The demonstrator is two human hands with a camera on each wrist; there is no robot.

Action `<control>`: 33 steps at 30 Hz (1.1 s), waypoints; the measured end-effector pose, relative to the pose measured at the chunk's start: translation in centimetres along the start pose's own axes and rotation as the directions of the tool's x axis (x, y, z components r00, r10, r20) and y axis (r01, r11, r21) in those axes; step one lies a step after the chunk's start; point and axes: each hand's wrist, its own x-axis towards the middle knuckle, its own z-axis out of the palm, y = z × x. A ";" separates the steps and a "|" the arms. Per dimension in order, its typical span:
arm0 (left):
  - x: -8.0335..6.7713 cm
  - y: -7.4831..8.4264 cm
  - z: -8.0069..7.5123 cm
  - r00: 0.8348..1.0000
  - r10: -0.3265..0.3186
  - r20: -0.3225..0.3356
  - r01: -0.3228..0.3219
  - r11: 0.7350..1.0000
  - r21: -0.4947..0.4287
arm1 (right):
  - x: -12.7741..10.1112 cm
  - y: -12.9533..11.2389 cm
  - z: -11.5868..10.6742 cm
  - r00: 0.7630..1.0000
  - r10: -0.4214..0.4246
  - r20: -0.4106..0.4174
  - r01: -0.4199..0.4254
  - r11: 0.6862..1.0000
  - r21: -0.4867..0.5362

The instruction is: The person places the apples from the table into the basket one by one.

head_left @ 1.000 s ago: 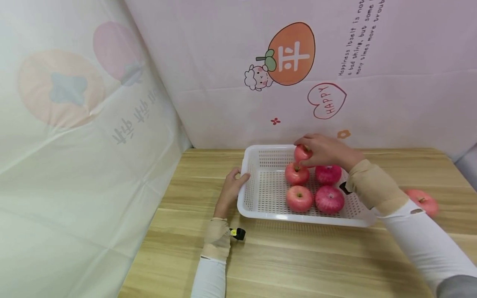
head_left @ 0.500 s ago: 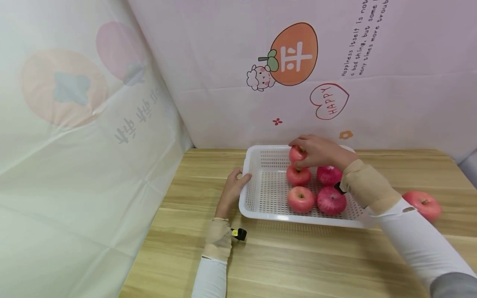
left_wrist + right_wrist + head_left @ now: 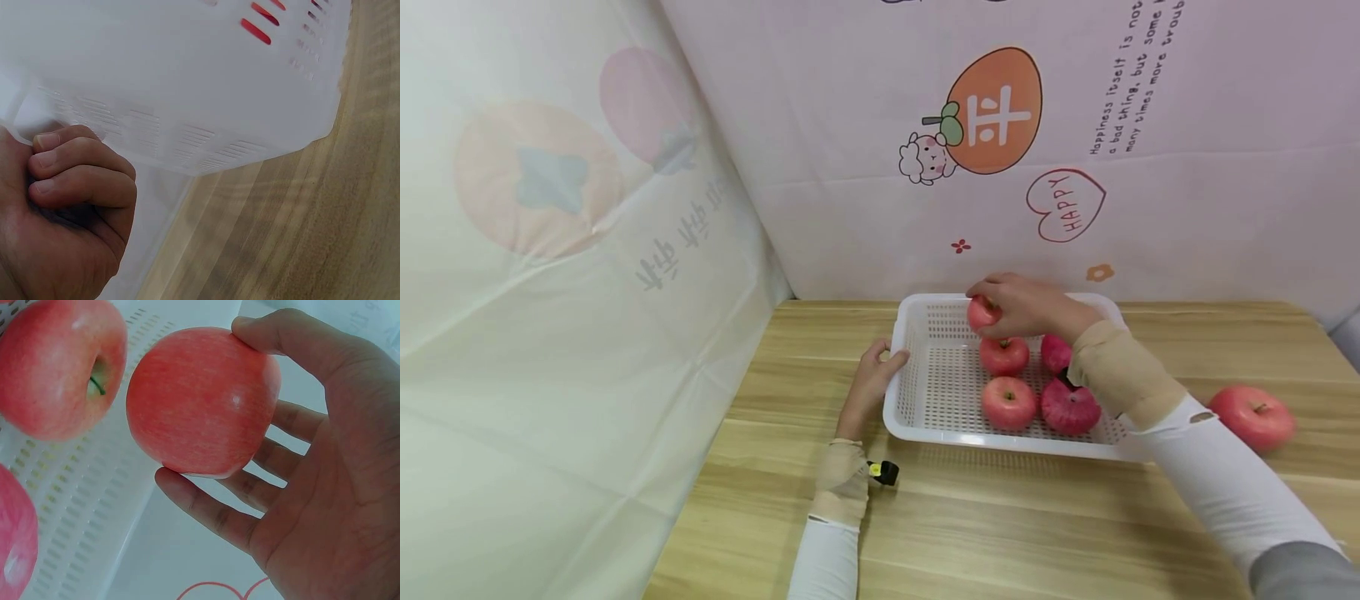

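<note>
My right hand [image 3: 1026, 307] grips a red apple [image 3: 981, 313] over the back part of a white plastic basket [image 3: 1000, 440]. In the right wrist view, thumb and fingers spread around the sides of this apple [image 3: 203, 403]. At the basket's left end, my left hand [image 3: 868, 379] holds the rim with the thumb over it. The left wrist view has those fingers [image 3: 81, 162] curled beside the basket wall [image 3: 156, 69]. Inside the basket sit two light red apples, one near the back [image 3: 1004, 357] and one in front [image 3: 1009, 403], beside two darker pink-red round fruits [image 3: 1070, 408].
Another red apple [image 3: 1252, 417] lies on the wooden table [image 3: 1000, 525] right of the basket, close to my right sleeve. A printed cloth [image 3: 850, 208] hangs directly behind the table, and a pale cloth [image 3: 587, 375] closes off the left side.
My right hand has moved left over the basket, carrying its apple along the back side. The left hand keeps its hold on the rim, and the fruits in the basket stay put.
</note>
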 end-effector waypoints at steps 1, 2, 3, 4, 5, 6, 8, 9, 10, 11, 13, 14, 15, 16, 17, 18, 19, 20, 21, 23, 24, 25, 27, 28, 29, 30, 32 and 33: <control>0.0 0.0 0.0 1.000 0.001 -0.001 -0.001 1.000 0.001 | 0.1 -0.1 0.0 1.000 0.000 0.004 0.000 1.000 -0.002; 0.0 0.0 0.0 1.000 0.001 0.000 -0.001 1.000 0.000 | 0.2 -0.2 0.1 1.000 -0.002 0.011 0.002 1.000 0.000; 0.0 0.0 0.0 1.000 0.002 0.000 -0.002 1.000 -0.001 | 0.2 -0.3 0.1 1.000 -0.004 0.016 0.004 1.000 0.001; 0.0 0.0 0.0 1.000 0.002 -0.001 -0.002 1.000 0.000 | 0.3 -0.4 0.2 1.000 -0.002 0.023 0.002 1.000 0.003; 0.0 -0.1 0.0 1.000 0.001 -0.001 -0.001 1.000 0.001 | 0.4 -0.6 0.3 1.000 0.000 0.027 0.000 1.000 0.006; 0.0 -0.1 0.0 1.000 0.001 0.000 -0.001 1.000 -0.001 | 0.5 -0.8 0.4 1.000 -0.001 0.031 0.001 1.000 0.008; 0.0 -0.1 0.0 1.000 -0.001 0.001 0.001 1.000 -0.004 | 0.8 -1.1 0.5 0.999 -0.001 0.034 0.001 1.000 0.012; 0.0 -0.1 0.0 1.000 -0.002 0.002 0.002 1.000 -0.006 | 0.8 -1.2 0.6 0.999 0.001 0.034 -0.001 1.000 0.012; 0.1 -0.2 -0.1 1.000 -0.003 0.003 0.003 1.000 -0.008 | 1.0 -1.3 0.7 0.999 -0.001 0.033 0.001 1.000 0.011; 0.1 -0.2 -0.1 1.000 -0.005 0.006 0.005 1.000 -0.010 | 1.0 -1.4 0.8 0.999 -0.006 0.032 0.006 1.000 0.012; 0.2 -0.2 -0.1 1.000 -0.007 0.011 0.007 1.000 -0.014 | 1.3 -1.6 0.9 0.999 -0.003 0.035 0.003 1.000 0.011; 0.2 -0.2 -0.1 1.000 -0.009 0.013 0.009 1.000 -0.015 | 1.4 -1.7 1.0 0.999 -0.007 0.036 0.006 1.000 0.013; 0.2 -0.2 -0.1 1.000 -0.011 0.014 0.011 1.000 -0.015 | 1.5 -1.7 1.1 0.999 -0.012 0.035 0.012 1.000 0.014; 0.2 -0.2 -0.1 1.000 -0.011 0.015 0.011 1.000 -0.017 | 1.6 -1.8 1.1 0.999 -0.017 0.035 0.016 1.000 0.014; 0.2 -0.2 -0.1 1.000 -0.013 0.013 0.013 1.000 -0.015 | 1.6 -1.8 1.2 0.999 -0.017 0.038 0.016 1.000 0.014; 0.3 -0.2 -0.1 1.000 -0.014 0.010 0.014 1.000 -0.011 | 1.7 -1.9 1.3 0.999 -0.018 0.038 0.018 1.000 0.013; 0.3 -0.2 -0.1 1.000 -0.015 0.007 0.015 1.000 -0.010 | 1.8 -2.0 1.4 0.999 -0.024 0.035 0.024 1.000 0.011; 0.3 -0.2 -0.1 1.000 -0.017 0.003 0.017 1.000 -0.008 | 1.9 -2.0 1.5 0.999 -0.031 0.032 0.031 0.999 0.010; 0.3 -0.1 -0.1 1.000 -0.018 0.000 0.018 1.000 -0.006 | 2.0 -2.1 1.5 0.999 -0.032 0.030 0.032 0.999 0.007; 0.3 -0.1 -0.1 1.000 -0.022 -0.005 0.022 1.000 -0.005 | 2.2 -2.3 1.7 0.999 -0.035 0.026 0.035 0.999 -0.002; 0.3 -0.1 -0.1 1.000 -0.024 -0.005 0.024 1.000 -0.006 | 2.3 -2.3 1.8 0.999 -0.040 0.023 0.040 0.999 -0.004; 0.3 -0.1 -0.1 1.000 -0.026 -0.005 0.026 1.000 -0.009 | 2.4 -2.4 2.0 0.999 -0.043 0.023 0.043 0.999 -0.007; 0.2 -0.1 -0.1 1.000 -0.029 -0.005 0.029 1.000 -0.012 | 2.6 -2.6 2.2 0.999 -0.044 0.026 0.045 0.999 -0.007; 0.2 -0.1 -0.1 1.000 -0.029 -0.004 0.028 0.999 -0.014 | 2.7 -2.7 2.3 0.999 -0.047 0.028 0.047 0.999 -0.004; 0.2 -0.1 -0.1 1.000 -0.029 -0.005 0.029 0.999 -0.013 | 2.7 -2.8 2.4 0.998 -0.048 0.031 0.048 0.999 0.003; 0.2 -0.1 -0.1 1.000 -0.028 -0.006 0.028 1.000 -0.012 | 2.8 -2.9 2.5 0.998 -0.049 0.035 0.049 0.999 0.010; 0.2 0.0 -0.1 1.000 -0.026 -0.009 0.025 1.000 -0.006 | 2.9 -3.1 2.6 0.998 -0.050 0.043 0.049 0.999 0.021; 0.3 0.0 -0.1 1.000 -0.025 -0.010 0.025 1.000 -0.003 | 3.0 -3.2 2.7 0.998 -0.050 0.047 0.049 0.998 0.025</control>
